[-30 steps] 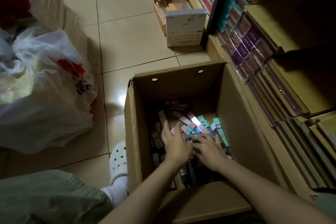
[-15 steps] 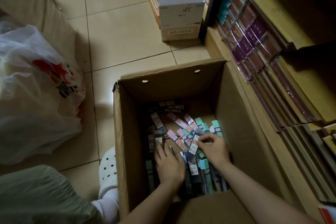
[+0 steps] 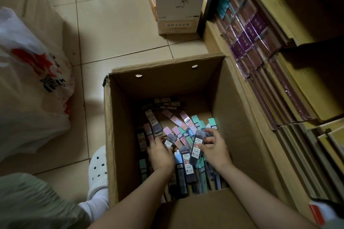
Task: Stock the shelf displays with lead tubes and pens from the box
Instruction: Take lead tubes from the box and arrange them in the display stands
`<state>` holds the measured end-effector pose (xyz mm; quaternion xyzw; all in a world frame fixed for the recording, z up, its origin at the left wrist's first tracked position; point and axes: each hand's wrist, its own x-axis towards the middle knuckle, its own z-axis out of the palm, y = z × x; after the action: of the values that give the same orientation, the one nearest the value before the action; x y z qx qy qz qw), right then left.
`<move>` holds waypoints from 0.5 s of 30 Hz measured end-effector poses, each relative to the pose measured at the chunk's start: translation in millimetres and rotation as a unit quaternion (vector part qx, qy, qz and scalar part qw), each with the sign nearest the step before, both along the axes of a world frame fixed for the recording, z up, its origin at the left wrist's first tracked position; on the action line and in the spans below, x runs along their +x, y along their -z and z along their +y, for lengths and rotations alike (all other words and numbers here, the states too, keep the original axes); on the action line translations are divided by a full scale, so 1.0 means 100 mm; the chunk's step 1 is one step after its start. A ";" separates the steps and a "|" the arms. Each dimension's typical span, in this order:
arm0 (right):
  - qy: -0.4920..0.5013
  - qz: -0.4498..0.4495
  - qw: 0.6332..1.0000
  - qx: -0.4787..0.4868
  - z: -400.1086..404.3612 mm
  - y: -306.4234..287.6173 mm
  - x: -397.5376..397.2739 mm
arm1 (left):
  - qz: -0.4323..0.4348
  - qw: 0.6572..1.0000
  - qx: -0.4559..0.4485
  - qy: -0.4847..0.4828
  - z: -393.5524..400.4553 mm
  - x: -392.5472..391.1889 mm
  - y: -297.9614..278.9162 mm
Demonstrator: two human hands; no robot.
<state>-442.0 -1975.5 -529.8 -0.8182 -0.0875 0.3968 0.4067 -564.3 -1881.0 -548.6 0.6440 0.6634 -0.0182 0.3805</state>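
Note:
An open cardboard box (image 3: 121,135) stands on the floor in front of me. Its bottom holds several lead tubes (image 3: 183,126) in pink, teal, blue and dark cases. Both my hands are down inside it. My right hand (image 3: 214,150) grips a dark lead tube (image 3: 196,147) with a white and red label, raised a little off the pile. My left hand (image 3: 161,154) lies on the pile with its fingers round a small dark tube (image 3: 169,140). The shelf (image 3: 279,83) with packed stationery runs along the right.
A white plastic bag (image 3: 31,87) bulges at the left on the tiled floor. A white carton (image 3: 178,11) stands beyond the box, by a black shelf post. My white clog (image 3: 97,169) is beside the box's left wall. A box flap (image 3: 202,212) lies near me.
My right hand has lifted a dark labelled tube off the pile. My left hand slid back toward me and closed on a small dark tube. The view has dipped closer to the box.

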 end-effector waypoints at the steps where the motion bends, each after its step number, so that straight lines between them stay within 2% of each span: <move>1: -0.013 0.002 1.000 -0.001 -0.01 0.00 0.01 | 0.012 1.000 0.002 0.009 0.00 0.01 0.00; 3: -0.027 0.002 1.000 -0.004 -0.01 -0.01 0.03 | -0.016 1.000 0.003 0.006 0.00 0.00 -0.03; 8: -0.045 0.003 0.999 0.000 0.01 -0.13 0.07 | -0.159 0.987 0.020 -0.024 0.00 -0.04 -0.23; 12: -0.061 0.089 0.993 0.055 0.09 -0.26 0.00 | -0.266 0.959 -0.094 -0.031 -0.06 -0.02 -0.43; 15: -0.048 0.100 0.990 0.090 0.15 -0.31 -0.09 | -0.323 0.930 -0.173 -0.034 -0.12 -0.03 -0.53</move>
<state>-451.5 -1960.9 -498.4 -0.7295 -0.1209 0.4857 0.4662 -566.8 -1892.9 -495.4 0.5166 0.5123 0.0893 0.6802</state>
